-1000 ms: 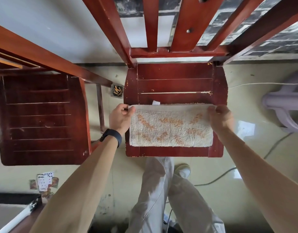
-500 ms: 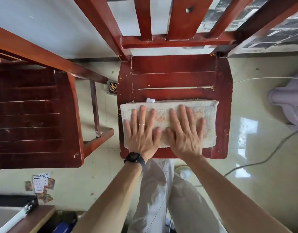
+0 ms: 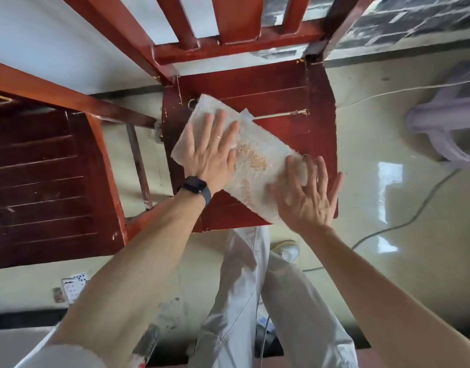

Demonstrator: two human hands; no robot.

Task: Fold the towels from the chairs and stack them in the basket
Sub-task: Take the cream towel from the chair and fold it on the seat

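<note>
A folded cream towel [image 3: 257, 158] with orange flecks lies slanted on the seat of the red wooden chair [image 3: 289, 94], its long side running from upper left to lower right. My left hand [image 3: 211, 152] presses flat on the towel's upper left half, fingers straight. My right hand [image 3: 305, 195] lies with spread fingers on the towel's lower right end, partly over the seat. A small white tag [image 3: 245, 114] sticks out at the towel's far edge. No basket is in view.
A second, darker red chair [image 3: 48, 176] stands to the left, its seat bare. A lilac plastic stool [image 3: 446, 123] is at the right. Cables [image 3: 403, 216] run over the glossy floor. Playing cards [image 3: 73, 286] lie on the floor at lower left. My legs stand below the chair.
The towel has turned from square with the seat to a diagonal. Both hands, side by side at its middle before, have spread toward its two ends.
</note>
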